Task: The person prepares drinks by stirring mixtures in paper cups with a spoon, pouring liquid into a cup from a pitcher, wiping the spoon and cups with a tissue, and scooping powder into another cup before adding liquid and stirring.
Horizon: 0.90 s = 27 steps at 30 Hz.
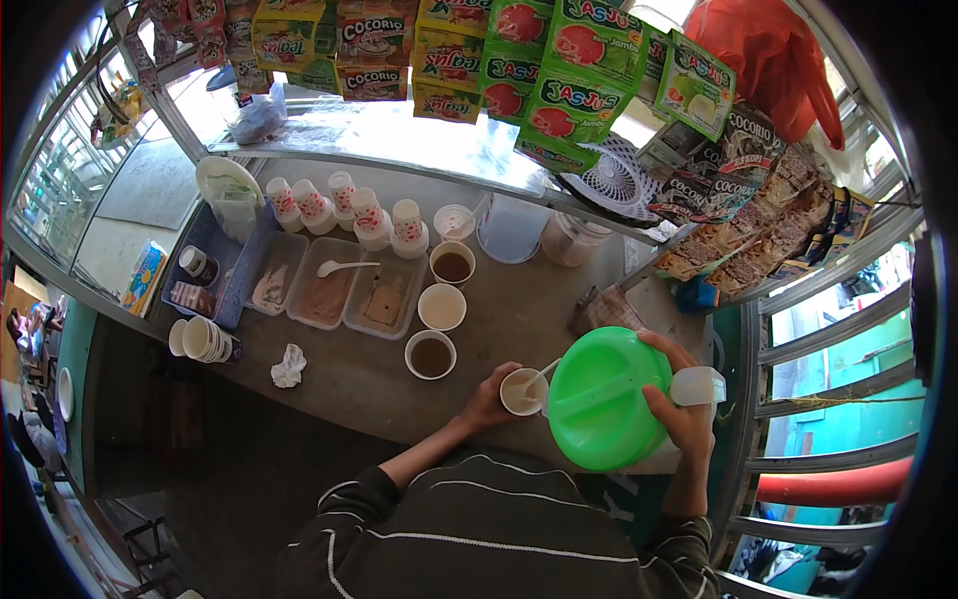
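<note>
My left hand [487,401] is wrapped around a small paper cup [521,392] with pale liquid inside. A white spoon [543,373] leans out of that cup. My right hand [681,404] grips a pitcher with a green lid [607,399]; its pale handle [699,386] shows beside the hand. The pitcher's near edge is right against the cup's side, and its body is mostly hidden under the lid. Up the counter stand a cup of dark drink [430,355], a cup of pale drink [442,307] and another dark one [452,264].
Plastic tubs of powder [321,297] stand at the back, one with a white spoon [347,267]. Behind them are stacked printed cups [371,222]. A crumpled tissue [289,366] and stacked cups [205,340] lie left. Drink sachets [559,80] hang overhead. Metal bars [838,399] border the right.
</note>
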Available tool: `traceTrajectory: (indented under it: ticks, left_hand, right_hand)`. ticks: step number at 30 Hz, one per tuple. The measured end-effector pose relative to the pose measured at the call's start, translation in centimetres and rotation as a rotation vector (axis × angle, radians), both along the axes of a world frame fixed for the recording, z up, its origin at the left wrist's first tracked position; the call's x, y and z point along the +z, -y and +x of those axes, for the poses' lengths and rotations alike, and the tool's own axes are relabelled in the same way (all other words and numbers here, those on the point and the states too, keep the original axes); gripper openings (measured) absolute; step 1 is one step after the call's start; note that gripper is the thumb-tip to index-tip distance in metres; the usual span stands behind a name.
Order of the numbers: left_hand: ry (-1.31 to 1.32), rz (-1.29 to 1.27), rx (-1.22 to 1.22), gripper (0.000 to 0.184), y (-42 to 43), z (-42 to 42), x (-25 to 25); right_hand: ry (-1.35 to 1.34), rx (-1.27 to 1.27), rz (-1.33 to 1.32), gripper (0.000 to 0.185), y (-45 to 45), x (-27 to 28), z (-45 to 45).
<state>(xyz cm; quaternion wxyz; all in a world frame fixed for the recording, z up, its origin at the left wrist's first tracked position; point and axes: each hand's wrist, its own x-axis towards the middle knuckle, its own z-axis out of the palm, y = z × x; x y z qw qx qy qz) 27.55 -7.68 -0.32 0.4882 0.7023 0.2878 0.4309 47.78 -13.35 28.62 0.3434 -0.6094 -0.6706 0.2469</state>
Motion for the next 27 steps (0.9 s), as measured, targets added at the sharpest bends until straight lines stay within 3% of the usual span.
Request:
traceTrajectory:
  ticks: [27]
  left_hand:
    - [0.012, 0.021, -0.026, 0.086, -0.14, 0.14, -0.34]
  right_hand:
    - [0.013, 0.013, -0.039, 0.053, -1.02, -0.22, -0.30]
